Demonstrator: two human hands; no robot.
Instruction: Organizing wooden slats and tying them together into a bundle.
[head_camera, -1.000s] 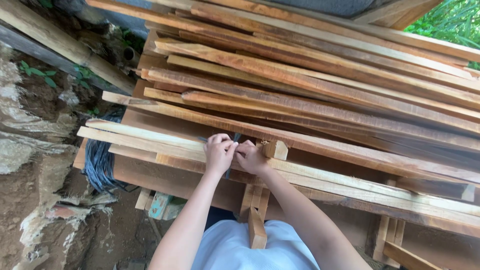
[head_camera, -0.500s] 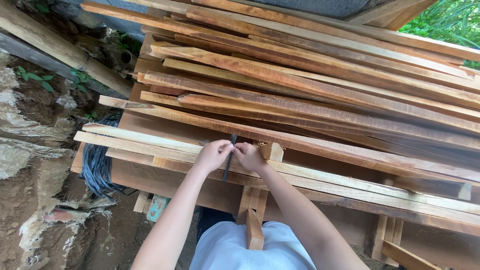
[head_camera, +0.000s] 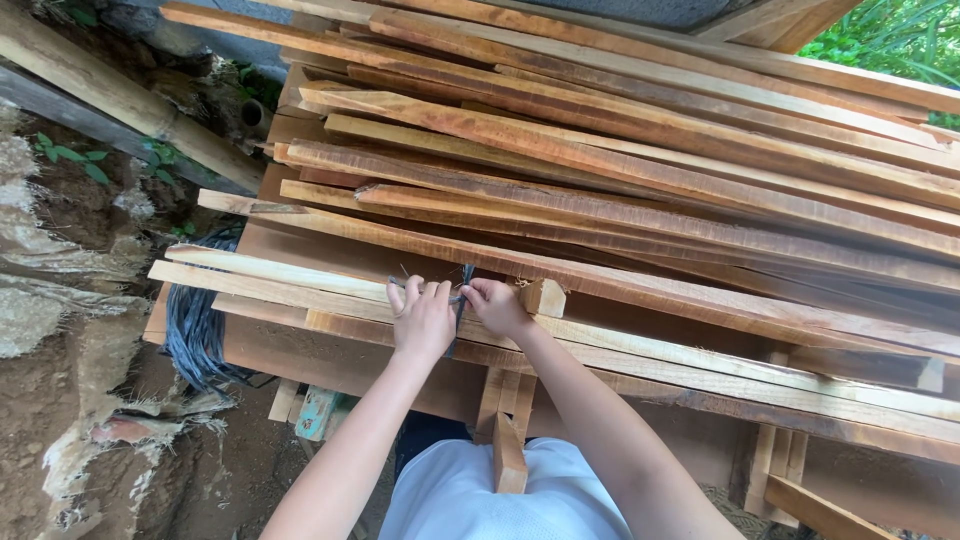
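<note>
Both hands are working a thin dark strap (head_camera: 459, 312) right at the front edge of a big pile of rough-sawn planks (head_camera: 640, 190). The left hand (head_camera: 422, 318) is curled with its fingers pinching the strap from the 9 o'clock side, and the right hand (head_camera: 495, 305) pinches it from 3 o'clock, knuckles nearly touching. The strap runs down over the pale front plank (head_camera: 300, 275).

What could go wrong: those raw edges look splintery, so a slip could drag a finger along the wood. A small loose block (head_camera: 545, 297) sits just at 3 o'clock of the right hand and looks easy to knock off.

No desk here, just stacked timber on wooden supports. It's outdoors: bare dirt (head_camera: 60, 400) at 8 o'clock, a coil of dark cord (head_camera: 195, 325) at 9, and greenery (head_camera: 890, 35) at 1 o'clock.
</note>
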